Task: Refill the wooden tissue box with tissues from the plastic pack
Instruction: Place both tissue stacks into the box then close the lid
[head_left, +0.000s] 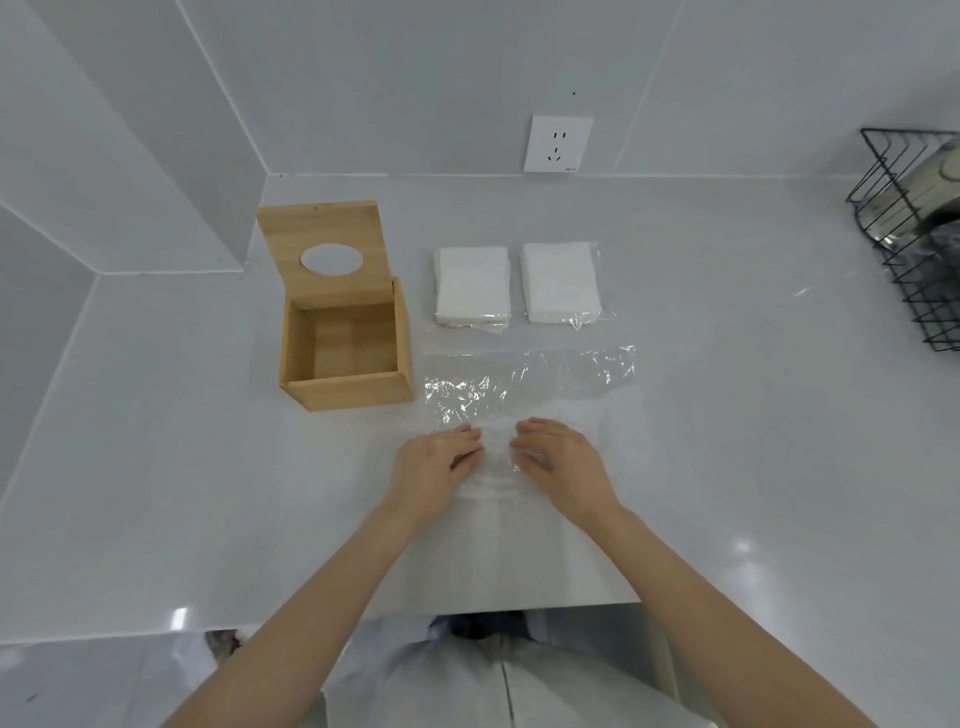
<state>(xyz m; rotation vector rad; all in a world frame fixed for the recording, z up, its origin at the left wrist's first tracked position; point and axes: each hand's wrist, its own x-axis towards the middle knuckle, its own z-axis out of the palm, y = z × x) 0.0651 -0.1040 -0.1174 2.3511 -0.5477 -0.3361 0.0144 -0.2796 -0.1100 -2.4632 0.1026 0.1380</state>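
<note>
Your left hand (439, 460) and right hand (558, 457) are lying on the clear plastic pack (524, 395), fingers curled at its near fold; whether they are pinching the film is unclear. The film is looking thin, slippery and crinkly. Two soft, light tissue stacks (472, 286) are resting beyond it on the surface (727, 415); grip each by its long sides. The wooden tissue box (345, 348) is standing open at left, lid raised. A wire basket (914, 234) is sitting well apart at right, obstructing nothing.
</note>
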